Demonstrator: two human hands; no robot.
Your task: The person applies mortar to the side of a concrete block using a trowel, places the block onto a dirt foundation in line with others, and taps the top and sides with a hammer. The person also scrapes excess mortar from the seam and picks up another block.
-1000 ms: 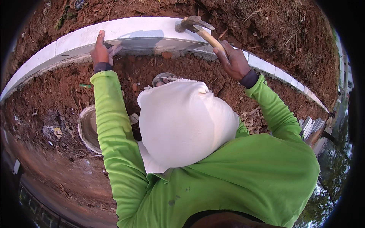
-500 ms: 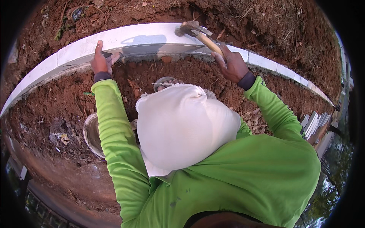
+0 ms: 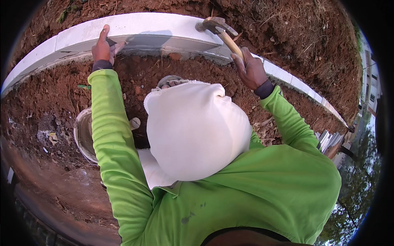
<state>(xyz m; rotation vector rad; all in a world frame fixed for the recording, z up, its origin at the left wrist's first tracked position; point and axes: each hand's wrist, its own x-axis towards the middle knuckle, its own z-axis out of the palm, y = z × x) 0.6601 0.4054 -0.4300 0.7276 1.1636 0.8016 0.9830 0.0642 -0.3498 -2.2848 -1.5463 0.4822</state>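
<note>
My right hand point(image 3: 251, 70) is wrapped round the wooden handle of a claw hammer point(image 3: 230, 43). The hammer's metal head lies over the top face of a white kerb block point(image 3: 143, 22), close to the block's right end. I cannot tell whether head and block touch. Farther left, my left hand point(image 3: 103, 50) is against the same block, thumb stretched up over its front edge and fingers extended along its front face. Nothing is gripped in that hand. Below the block runs a strip of grey mortar point(image 3: 180, 52).
White cloth point(image 3: 193, 131) bulges over my lap, with part of a foot point(image 3: 172, 83) beyond it. A round bucket point(image 3: 84, 133) stands by my left forearm. Loose red soil point(image 3: 53, 102) lies both sides of the kerb line. Several pale slabs point(image 3: 328, 141) are stacked at right.
The whole view has shifted, so most things appear higher and farther left. Over the block, the hammer head has moved slightly right, nearer the block's end. My left hand remains at the front edge.
</note>
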